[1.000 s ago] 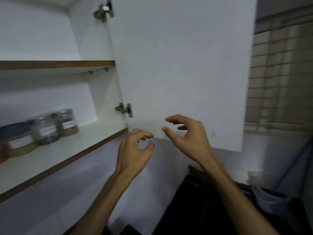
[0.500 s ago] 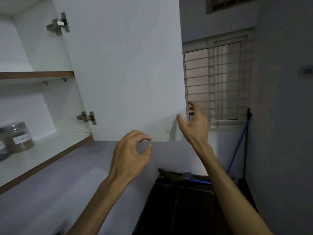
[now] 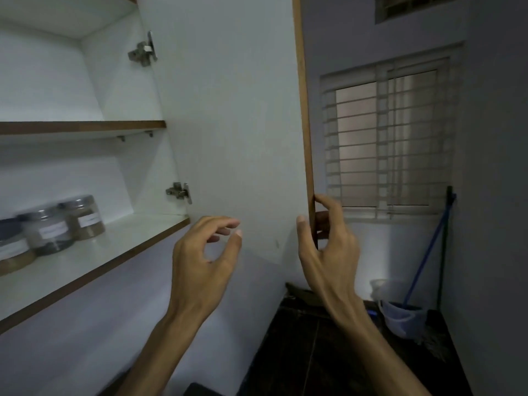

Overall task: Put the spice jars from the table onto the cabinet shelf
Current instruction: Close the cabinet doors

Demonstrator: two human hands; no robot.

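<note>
Three labelled spice jars stand in a row on the lower cabinet shelf (image 3: 120, 247) at the far left: a brown-filled one (image 3: 85, 218), a grey-filled one (image 3: 48, 232) and one cut by the frame edge (image 3: 11, 252). The white cabinet door (image 3: 234, 124) stands open. My right hand (image 3: 325, 244) grips its brown outer edge near the bottom, thumb on the inside, fingers wrapped behind. My left hand (image 3: 205, 258) hovers in front of the door's lower part, fingers curled and apart, holding nothing.
An upper shelf (image 3: 85, 127) crosses the cabinet. Two metal hinges (image 3: 178, 191) join door and cabinet. A barred window (image 3: 385, 144) is on the right wall, with a blue-handled mop (image 3: 423, 252) and a bucket (image 3: 403, 318) below it. A dark floor lies beneath.
My right hand moved right and took hold of the door's edge. The door has swung so its brown edge faces me. The view shifted, bringing more jars into sight.
</note>
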